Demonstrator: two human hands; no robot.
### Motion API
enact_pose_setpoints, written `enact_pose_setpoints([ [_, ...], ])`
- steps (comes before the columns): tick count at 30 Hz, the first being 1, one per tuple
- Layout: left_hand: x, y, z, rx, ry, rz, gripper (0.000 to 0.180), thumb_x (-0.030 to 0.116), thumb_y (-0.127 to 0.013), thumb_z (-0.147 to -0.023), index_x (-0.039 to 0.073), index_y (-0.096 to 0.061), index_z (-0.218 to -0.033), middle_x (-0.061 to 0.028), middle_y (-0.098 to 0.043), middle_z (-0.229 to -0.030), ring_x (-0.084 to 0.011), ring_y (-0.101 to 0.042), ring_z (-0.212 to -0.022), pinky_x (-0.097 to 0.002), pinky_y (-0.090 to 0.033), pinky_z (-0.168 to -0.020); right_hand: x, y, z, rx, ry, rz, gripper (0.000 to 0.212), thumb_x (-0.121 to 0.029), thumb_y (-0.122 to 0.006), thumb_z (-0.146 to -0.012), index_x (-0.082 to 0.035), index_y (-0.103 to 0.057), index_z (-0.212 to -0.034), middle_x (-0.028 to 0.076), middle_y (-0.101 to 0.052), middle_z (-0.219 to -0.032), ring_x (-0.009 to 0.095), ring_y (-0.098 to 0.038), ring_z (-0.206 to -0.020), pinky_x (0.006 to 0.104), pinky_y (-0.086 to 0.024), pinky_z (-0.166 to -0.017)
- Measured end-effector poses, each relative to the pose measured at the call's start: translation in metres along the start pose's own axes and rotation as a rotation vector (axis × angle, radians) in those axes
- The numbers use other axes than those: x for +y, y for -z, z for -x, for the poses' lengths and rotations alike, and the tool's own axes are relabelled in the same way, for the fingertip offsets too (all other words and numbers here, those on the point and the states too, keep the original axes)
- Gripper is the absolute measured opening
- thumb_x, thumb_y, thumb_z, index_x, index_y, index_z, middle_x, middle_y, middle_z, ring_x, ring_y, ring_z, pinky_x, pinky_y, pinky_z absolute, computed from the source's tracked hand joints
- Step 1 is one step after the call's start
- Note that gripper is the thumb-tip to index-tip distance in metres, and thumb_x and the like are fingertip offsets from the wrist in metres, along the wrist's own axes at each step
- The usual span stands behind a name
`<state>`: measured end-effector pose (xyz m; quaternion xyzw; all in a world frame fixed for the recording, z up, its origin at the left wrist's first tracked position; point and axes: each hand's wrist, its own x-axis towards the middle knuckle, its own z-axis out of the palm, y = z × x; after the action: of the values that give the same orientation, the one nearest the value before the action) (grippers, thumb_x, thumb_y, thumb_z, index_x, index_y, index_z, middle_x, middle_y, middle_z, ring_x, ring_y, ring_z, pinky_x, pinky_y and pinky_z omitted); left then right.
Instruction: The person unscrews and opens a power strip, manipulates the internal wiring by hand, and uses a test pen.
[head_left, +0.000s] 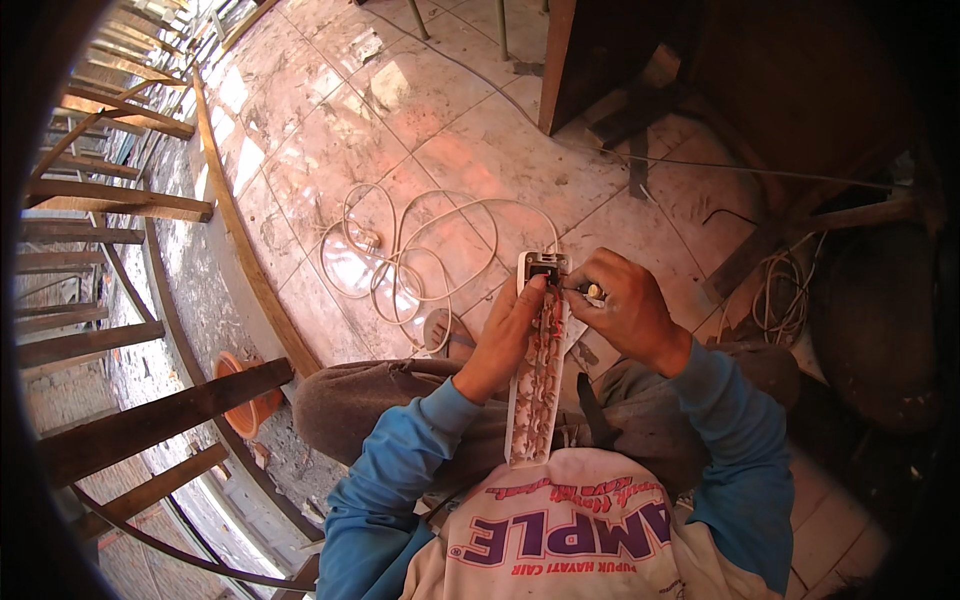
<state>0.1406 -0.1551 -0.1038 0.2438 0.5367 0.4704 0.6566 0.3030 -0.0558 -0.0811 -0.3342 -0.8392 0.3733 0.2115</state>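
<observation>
A long white power strip lies lengthwise over my lap, its inner side facing up so that rows of metal contacts and partitions show. My left hand grips its far part from the left, the thumb pressed by a black switch block. At the right edge of that same end, my right hand is closed in a pinch around a small slim tool with a yellowish butt; its tip is too small to make out. A white cord leaves the strip's far end.
The cord lies in loose loops on the tiled floor, its plug at the left. Wooden slats line the left side, beside an orange-brown pot. A wooden cabinet stands far right, and another coiled cable lies below it.
</observation>
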Motion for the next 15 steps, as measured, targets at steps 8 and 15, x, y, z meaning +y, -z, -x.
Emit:
enact_pose_setpoints([
  [8, -0.007, 0.000, -0.004, -0.009, -0.066, -0.020, 0.040, 0.040, -0.043, -0.104, 0.008, -0.054, -0.124, -0.0002, -0.057, -0.106, -0.0073, -0.052, -0.097, -0.0244, -0.044, -0.085, 0.006, 0.015, -0.007, -0.185, -0.134, -0.244, 0.010, -0.009, -0.071, -0.075, -0.004, -0.064, -0.078, 0.012, -0.061, -0.078, 0.030, -0.062, -0.073, 0.0371, -0.048, -0.066],
  [15, -0.003, -0.002, -0.007, 0.021, -0.131, 0.018, 0.034, 0.034, -0.043, -0.106, 0.003, -0.051, -0.118, 0.0007, -0.053, -0.096, -0.0052, -0.047, -0.083, -0.0210, -0.042, -0.072, 0.002, 0.007, -0.009, -0.091, -0.061, -0.080, 0.014, -0.009, -0.070, -0.075, -0.003, -0.061, -0.083, 0.011, -0.060, -0.082, 0.031, -0.061, -0.076, 0.0382, -0.048, -0.066],
])
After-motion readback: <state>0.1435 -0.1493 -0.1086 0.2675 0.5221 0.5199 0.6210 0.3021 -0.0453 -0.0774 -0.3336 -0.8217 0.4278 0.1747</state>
